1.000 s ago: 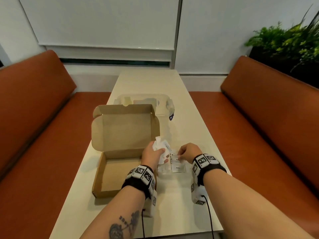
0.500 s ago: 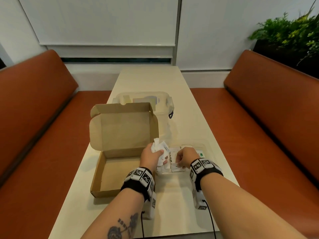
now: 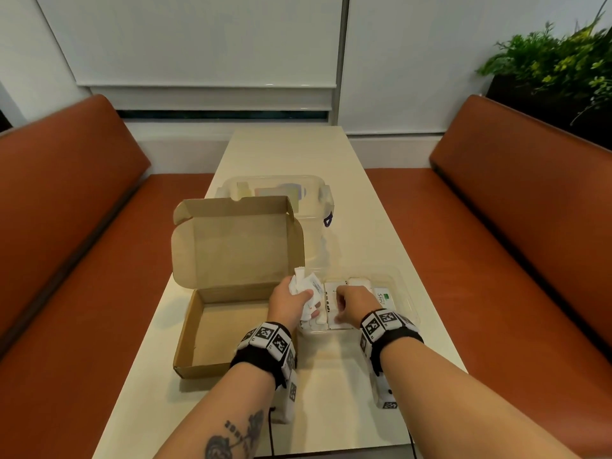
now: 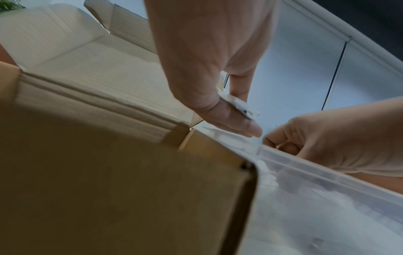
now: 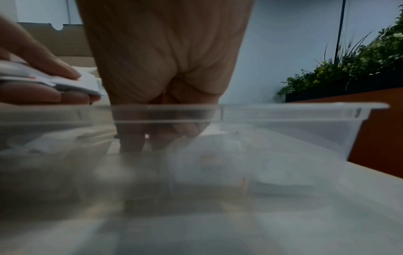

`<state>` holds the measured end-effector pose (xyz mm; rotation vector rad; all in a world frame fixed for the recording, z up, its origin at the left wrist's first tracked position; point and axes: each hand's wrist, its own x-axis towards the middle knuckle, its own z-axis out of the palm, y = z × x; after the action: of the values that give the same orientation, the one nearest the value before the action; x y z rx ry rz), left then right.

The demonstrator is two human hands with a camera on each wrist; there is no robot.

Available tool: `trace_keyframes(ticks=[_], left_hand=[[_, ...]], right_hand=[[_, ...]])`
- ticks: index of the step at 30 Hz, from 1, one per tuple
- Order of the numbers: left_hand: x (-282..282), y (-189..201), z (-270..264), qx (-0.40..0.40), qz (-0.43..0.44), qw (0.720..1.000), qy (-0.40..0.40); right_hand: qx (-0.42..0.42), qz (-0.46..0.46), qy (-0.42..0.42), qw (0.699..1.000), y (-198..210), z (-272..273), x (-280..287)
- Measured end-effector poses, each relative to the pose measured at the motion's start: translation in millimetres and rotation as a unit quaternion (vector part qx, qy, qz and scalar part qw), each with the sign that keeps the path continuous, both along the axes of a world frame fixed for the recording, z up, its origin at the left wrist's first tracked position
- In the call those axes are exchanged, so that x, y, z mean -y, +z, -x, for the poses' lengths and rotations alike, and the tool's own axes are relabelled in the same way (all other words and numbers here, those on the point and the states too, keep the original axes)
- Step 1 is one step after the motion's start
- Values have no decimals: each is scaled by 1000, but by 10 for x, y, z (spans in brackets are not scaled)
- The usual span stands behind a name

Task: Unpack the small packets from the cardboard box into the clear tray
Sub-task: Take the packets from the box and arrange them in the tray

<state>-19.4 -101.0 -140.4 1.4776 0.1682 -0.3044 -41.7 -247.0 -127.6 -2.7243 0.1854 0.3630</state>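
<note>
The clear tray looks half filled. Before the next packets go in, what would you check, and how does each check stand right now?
1. Cardboard box emptied: ok, its floor shows bare.
2. Left hand grips a bunch of packets: ok.
3. Left hand over the clear tray: ok.
4. Right hand out of the drop spot: not ok, its fingers reach inside the tray.
5. Room left in the tray: cannot tell, hands cover much of it.

Cardboard box [image 3: 231, 293] open on table [image 3: 291, 154], left of clear tray [image 3: 402, 286]; packets [image 3: 384, 298] inside tray; lidded plastic container [image 3: 318, 193] behind box.
</note>
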Motion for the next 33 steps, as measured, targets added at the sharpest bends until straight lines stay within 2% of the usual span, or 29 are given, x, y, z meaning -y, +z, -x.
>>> trace_keyframes(ticks=[12,20,27,33], left_hand=[[-35,-8,15,-5,-20,1000,0],[-38,-2,23,30,-82,996,-5],[-37,-4,23,11,-52,999,-6],[-34,17,41,0,-10,1000,-5]], right_hand=[[35,-3,-10,999,-101,20,-11],[33,-20,-21,999,-136,38,-12],[33,-10,-22,999,-170,38,-22],[57,-81,-62,993,-171,50,-40]])
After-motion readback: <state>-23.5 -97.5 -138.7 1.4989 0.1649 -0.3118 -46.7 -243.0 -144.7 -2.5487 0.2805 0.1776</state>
